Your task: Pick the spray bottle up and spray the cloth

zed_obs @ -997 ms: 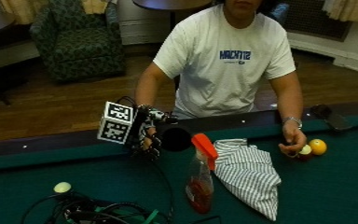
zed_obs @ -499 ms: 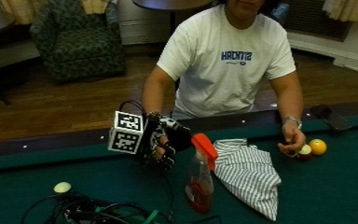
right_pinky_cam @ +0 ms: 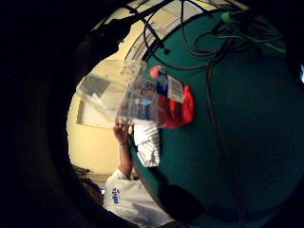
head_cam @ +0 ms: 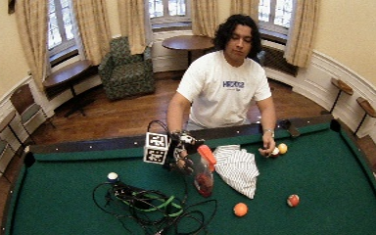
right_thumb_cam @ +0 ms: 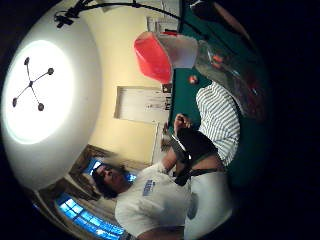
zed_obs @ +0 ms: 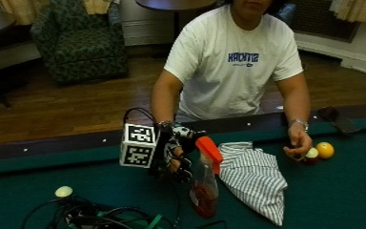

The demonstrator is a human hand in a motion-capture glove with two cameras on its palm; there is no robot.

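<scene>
A clear spray bottle (zed_obs: 204, 188) with an orange trigger head and reddish liquid at its bottom stands upright on the green pool table (zed_obs: 335, 200). Just to its right lies a striped cloth (zed_obs: 254, 175), crumpled on the felt. My gloved right hand (zed_obs: 177, 161) hovers right beside the bottle's left side, near the neck, fingers relaxed and spread, not closed round it. In the thumb side palm view the orange head (right_thumb_cam: 156, 56) is near, with the cloth (right_thumb_cam: 220, 117) behind it. The little finger side palm view shows the bottle (right_pinky_cam: 142, 95) close to the palm.
The person's bare left hand (zed_obs: 297, 145) rests on the felt by a yellow ball (zed_obs: 325, 150) and another ball (zed_obs: 310, 154). A tangle of cables (zed_obs: 100, 217) and a white ball (zed_obs: 64, 191) lie at front left. Further balls (head_cam: 240, 209) lie at the front.
My gloved hand has moved right and down along the rail, from well left of the bottle to right beside its neck. Bottle and cloth have stayed put.
</scene>
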